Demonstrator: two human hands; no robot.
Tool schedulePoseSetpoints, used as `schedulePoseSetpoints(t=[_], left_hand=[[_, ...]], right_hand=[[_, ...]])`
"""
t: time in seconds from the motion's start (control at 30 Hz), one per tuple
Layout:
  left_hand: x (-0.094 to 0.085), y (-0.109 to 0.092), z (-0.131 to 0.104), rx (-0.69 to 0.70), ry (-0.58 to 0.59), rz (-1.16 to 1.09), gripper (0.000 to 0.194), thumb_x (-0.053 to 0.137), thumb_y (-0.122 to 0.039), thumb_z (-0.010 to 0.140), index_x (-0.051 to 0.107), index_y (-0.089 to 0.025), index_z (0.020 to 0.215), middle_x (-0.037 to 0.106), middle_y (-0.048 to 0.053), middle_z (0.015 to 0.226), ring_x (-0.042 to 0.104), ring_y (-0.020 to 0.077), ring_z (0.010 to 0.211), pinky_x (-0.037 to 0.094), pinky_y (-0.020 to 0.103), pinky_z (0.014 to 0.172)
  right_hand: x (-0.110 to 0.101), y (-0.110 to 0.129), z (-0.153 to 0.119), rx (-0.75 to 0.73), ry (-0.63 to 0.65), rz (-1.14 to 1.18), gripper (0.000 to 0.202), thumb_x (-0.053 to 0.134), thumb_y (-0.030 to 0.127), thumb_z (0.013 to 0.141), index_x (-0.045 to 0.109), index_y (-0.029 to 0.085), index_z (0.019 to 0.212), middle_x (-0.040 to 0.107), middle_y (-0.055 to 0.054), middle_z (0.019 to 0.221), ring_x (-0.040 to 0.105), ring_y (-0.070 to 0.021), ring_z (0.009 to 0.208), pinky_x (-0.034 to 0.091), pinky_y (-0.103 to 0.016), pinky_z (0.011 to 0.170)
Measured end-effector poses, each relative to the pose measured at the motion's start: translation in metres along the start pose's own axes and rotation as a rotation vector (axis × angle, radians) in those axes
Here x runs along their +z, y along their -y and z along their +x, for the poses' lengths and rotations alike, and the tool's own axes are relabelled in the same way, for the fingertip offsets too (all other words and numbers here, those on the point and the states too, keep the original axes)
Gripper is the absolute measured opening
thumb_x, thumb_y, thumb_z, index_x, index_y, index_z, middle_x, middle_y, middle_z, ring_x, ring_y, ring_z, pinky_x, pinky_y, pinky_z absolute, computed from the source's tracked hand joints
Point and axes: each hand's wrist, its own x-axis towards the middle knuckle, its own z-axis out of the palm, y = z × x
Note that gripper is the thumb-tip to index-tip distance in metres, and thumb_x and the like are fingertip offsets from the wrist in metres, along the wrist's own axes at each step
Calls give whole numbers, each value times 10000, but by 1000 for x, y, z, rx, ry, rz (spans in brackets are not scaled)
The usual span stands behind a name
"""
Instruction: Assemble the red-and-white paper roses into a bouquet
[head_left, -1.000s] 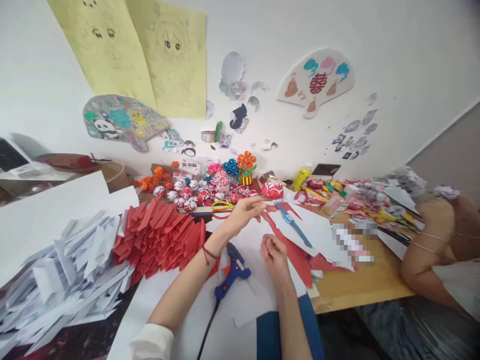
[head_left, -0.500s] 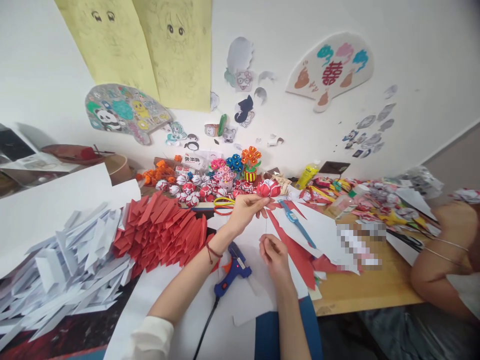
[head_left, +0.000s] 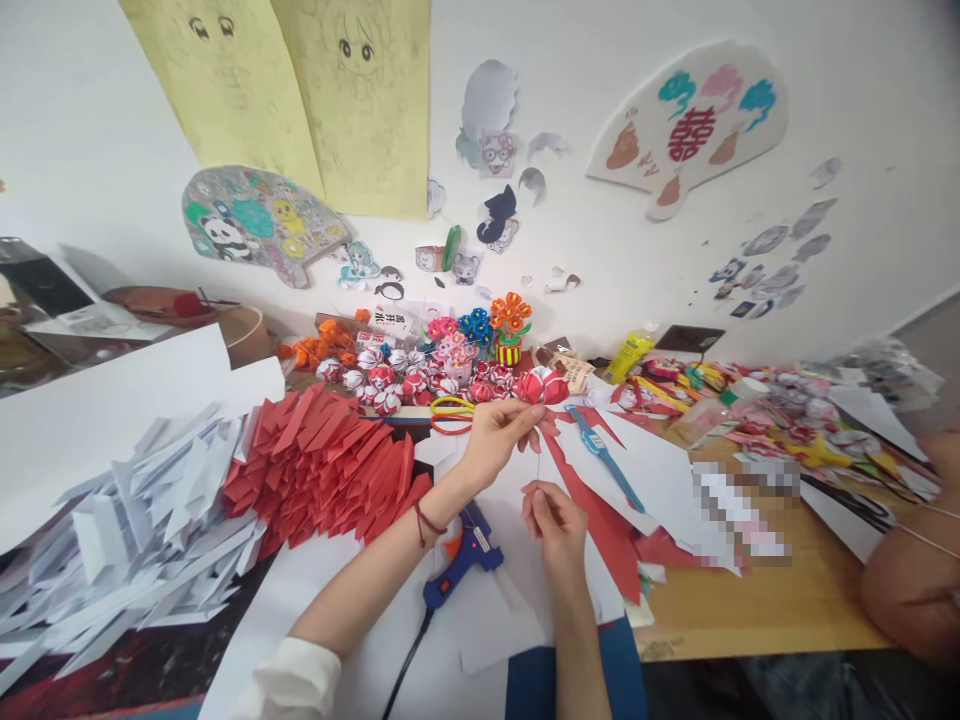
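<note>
My left hand (head_left: 501, 438) pinches a red and white paper flower (head_left: 541, 386) from just under its bloom. From the flower a thin wire stem (head_left: 538, 465) runs down to my right hand (head_left: 556, 525), whose closed fingertips grip its lower end. Below my left forearm a blue glue gun (head_left: 465, 558) lies on white paper (head_left: 360, 640), a small red light showing on its body. A blue craft knife (head_left: 604, 455) rests on paper sheets to the right of my hands.
Folded red paper strips (head_left: 322, 465) and white strips (head_left: 142, 540) are heaped at left. Yellow-handled scissors (head_left: 452, 408), finished paper flowers (head_left: 386, 385) and a yellow bottle (head_left: 631, 352) stand or lie along the wall. Another person's arm (head_left: 911, 560) is at the right edge.
The view has shifted slightly, moving the wall and far-right items outward. Both hands keep their grip on the flower and its stem. The other person's arm is now farther toward the right edge.
</note>
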Motion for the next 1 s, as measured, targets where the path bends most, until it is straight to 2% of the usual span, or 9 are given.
schedulePoseSetpoints(t=[0.57, 0.77, 1.0], left_hand=[[-7, 5, 4, -35, -28, -105, 310, 654, -408, 870, 753, -114, 845, 711, 64, 693, 494, 61, 475, 329, 207, 465], [-13, 1, 9, -24, -79, -79, 364, 677, -478, 826, 753, -122, 830, 706, 60, 685, 487, 73, 490, 349, 221, 479], [-29, -15, 18, 15, -181, -83, 305, 690, -443, 815, 736, -146, 865, 710, 36, 715, 490, 59, 481, 340, 202, 457]], right_hand=[[3, -3, 0, 35, 35, -34, 278, 558, 429, 920, 665, 172, 923, 558, 7, 590, 502, -110, 496, 400, -233, 468], [3, -3, 0, 51, 35, -79, 324, 571, 472, 902, 687, 170, 907, 609, -23, 618, 556, -144, 552, 455, -269, 534], [3, -4, 0, 125, 35, -166, 341, 569, 488, 902, 694, 171, 885, 654, -39, 690, 555, -139, 577, 462, -265, 568]])
